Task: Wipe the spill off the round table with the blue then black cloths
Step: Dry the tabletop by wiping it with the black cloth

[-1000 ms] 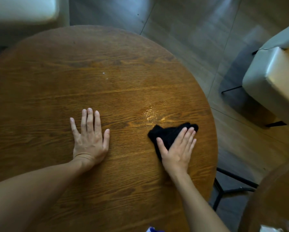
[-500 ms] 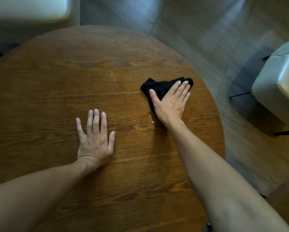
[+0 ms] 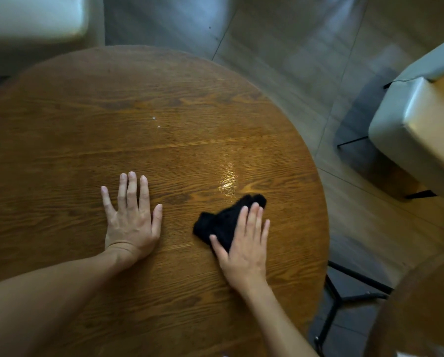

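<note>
The round wooden table [image 3: 164, 104] fills most of the view. A crumpled black cloth [image 3: 220, 222] lies on its right part, pressed flat under my right hand [image 3: 244, 243], whose fingers cover the cloth's near right side. Just beyond the cloth a wet, shiny streak of spill [image 3: 228, 180] glints on the wood. My left hand [image 3: 130, 220] rests palm down on the table, fingers spread, holding nothing, to the left of the cloth. Two tiny white specks [image 3: 156, 121] sit farther back. No blue cloth is in view.
A pale cushioned chair [image 3: 416, 140] stands to the right on the grey floor, another pale seat [image 3: 32, 16] at the far left. Black metal legs [image 3: 344, 297] show under the table's right edge. A second wooden round surface [image 3: 427, 305] sits at the lower right.
My right hand slid the black cloth away across the table, then drew it back toward me over the wet streak. My left hand stayed flat in place.
</note>
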